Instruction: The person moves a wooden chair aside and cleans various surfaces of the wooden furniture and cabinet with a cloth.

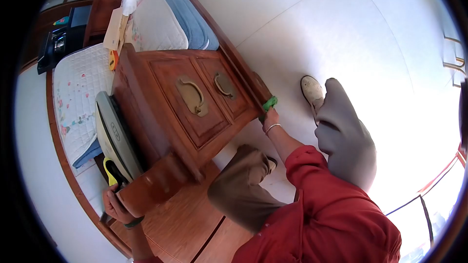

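My right hand (271, 118) is closed round a bunched green cloth (270, 103), at the lower corner of a reddish-brown wooden cabinet (165, 122). Two carved front panels on the cabinet carry brass handles (192, 95). Low on the left, my left hand (114, 203) wraps round the rounded end of a wooden armrest (151, 187); part of its fingers is hidden. Close above that hand is a yellow-and-black object (110, 171), its kind unclear. Beside the cabinet leans a flat grey-and-white case (116, 134) with rounded edges.
Quilted floral pads (83, 102) and a folded blue pad (180, 14) lie on the wooden seat. A cardboard piece (113, 27) and black equipment (61, 41) are behind. My legs straddle the cabinet's near corner, a shoe (312, 89) on the pale floor (390, 58).
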The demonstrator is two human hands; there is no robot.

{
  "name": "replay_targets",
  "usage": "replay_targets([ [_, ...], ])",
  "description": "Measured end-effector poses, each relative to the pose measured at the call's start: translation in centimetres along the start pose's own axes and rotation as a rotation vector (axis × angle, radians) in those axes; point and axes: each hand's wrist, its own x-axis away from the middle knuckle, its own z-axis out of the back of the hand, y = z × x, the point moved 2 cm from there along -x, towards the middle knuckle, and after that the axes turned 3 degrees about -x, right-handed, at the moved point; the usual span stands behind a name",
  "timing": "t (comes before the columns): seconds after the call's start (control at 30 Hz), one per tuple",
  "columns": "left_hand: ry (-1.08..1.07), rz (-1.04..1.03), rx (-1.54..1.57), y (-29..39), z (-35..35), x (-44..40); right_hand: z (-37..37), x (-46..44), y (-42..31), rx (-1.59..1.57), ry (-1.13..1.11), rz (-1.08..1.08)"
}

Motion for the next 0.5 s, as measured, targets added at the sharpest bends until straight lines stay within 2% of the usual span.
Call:
replay_targets([
  [0.13, -0.023, -0.01, -0.025, 0.4, -0.2, 0.1, -0.4, 1.2, 2.8, -0.092, 0.144, -0.174],
  [0.2, 0.0, -0.027, -0.066, 0.4, -0.1, -0.1, -0.8, 2.8, 5.7, -0.183, 0.005, -0.552],
  [0.3, -0.022, -0.015, -0.076, 0.3, 0.1, -0.1, -1.4, 6.3, 5.9, -0.141, -0.108, -0.546],
  [0.43, -0.033, -0.008, -0.067, -0.2, 0.4, 0.0, -0.3, 0.6, 9.6, -0.027, -0.258, -0.616],
  [0.5, -0.006, -0.095, -0.161, -0.2, 0.3, 0.0, -0.2, 1.8, 8.5, -0.117, -0.481, -0.609],
])
